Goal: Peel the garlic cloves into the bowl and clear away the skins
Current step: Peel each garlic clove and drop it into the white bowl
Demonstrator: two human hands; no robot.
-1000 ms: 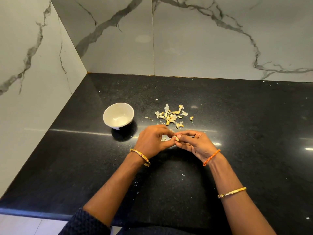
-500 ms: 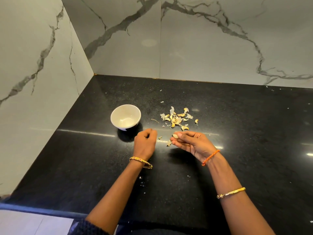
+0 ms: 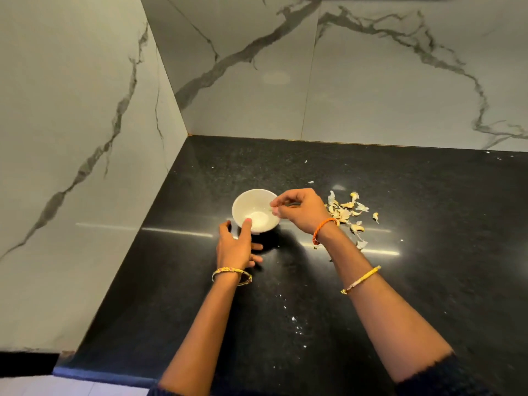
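Two hands are seen over a black desk (image 3: 428,281) set into a marble-walled corner. One white bowl (image 3: 255,210) is stood upright on the desk, mouth up, round, so no long axis can be named; it is placed left of centre, near the corner. The left hand (image 3: 235,247) is laid against the bowl's near side, fingers straight and spread, one fingertip resting on the near rim; nothing is gripped by it. The right hand (image 3: 300,210) is held over the bowl's right rim, fingers curled inward with tips pinched together on a small pale garlic clove (image 3: 275,210); the clove is mostly hidden and blurred, so its pointing and long axis cannot be told. The hands are kept apart, on opposite sides of the bowl.

A loose pile of garlic skins (image 3: 347,211) is scattered on the desk just right of the right hand, spread roughly along a far-to-near line, with one stray piece (image 3: 376,216) further right and one (image 3: 361,244) nearer. White flecks (image 3: 294,320) are dotted between the forearms. An orange thread band (image 3: 323,228) and a gold bangle (image 3: 361,280) are worn on the right arm, a gold bangle (image 3: 230,274) on the left wrist. The path between skins and bowl is occupied by the right wrist.
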